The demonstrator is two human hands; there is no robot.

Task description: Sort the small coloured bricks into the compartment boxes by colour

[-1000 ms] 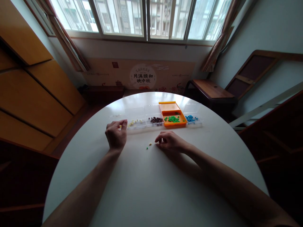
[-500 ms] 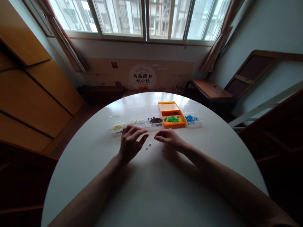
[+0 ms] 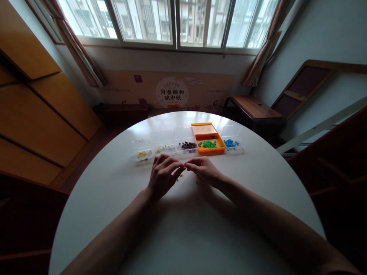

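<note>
My left hand point(image 3: 166, 173) and my right hand point(image 3: 205, 170) meet fingertip to fingertip above the round white table point(image 3: 183, 236). Both are closed in a pinch; whatever lies between the fingers is too small to make out. Just under the left fingers, a small green piece point(image 3: 177, 180) and a pale yellowish piece point(image 3: 181, 175) lie on the tabletop. A dark green piece point(image 3: 197, 182) rests below my right hand. Behind the hands stands an open orange box point(image 3: 212, 152) holding green pieces point(image 3: 208, 144).
Beside the orange box are clear lidded boxes with dark brown pieces point(image 3: 188, 145), blue pieces point(image 3: 230, 143), pale pieces point(image 3: 160, 149) and yellow pieces point(image 3: 142, 154). Beyond the table stand a wooden stool point(image 3: 255, 107) and a window point(image 3: 174, 23); a wooden cabinet point(image 3: 37, 114) is at left.
My left hand has moved right and its thumb and fingers have closed, so its tips now meet those of my right hand. The boxes and loose pieces have stayed put.
</note>
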